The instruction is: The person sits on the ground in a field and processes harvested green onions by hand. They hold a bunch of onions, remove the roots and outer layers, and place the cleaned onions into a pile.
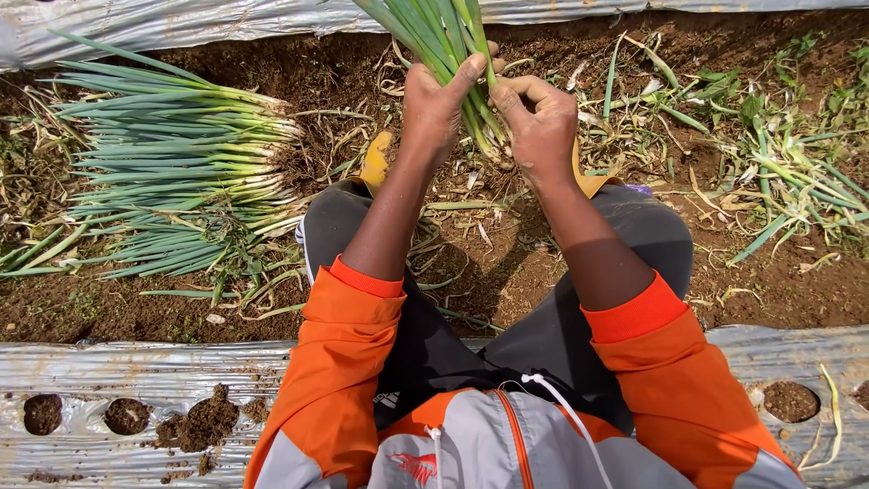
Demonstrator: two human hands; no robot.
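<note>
My left hand point(437, 101) grips a bunch of green onions point(433, 32) around its stalks, leaves pointing up out of the picture. My right hand point(541, 122) is closed on the lower, pale root end of the same bunch, thumb pressed against the stalks. Both arms wear orange sleeves pushed up. I squat over brown soil, knees in grey trousers under my arms.
A neat pile of cleaned green onions point(176, 163) lies on the soil at left. Loose leaves and trimmings point(778, 172) are scattered at right. Silver plastic mulch with planting holes point(127, 389) runs along the near side, another strip point(181, 18) along the far side.
</note>
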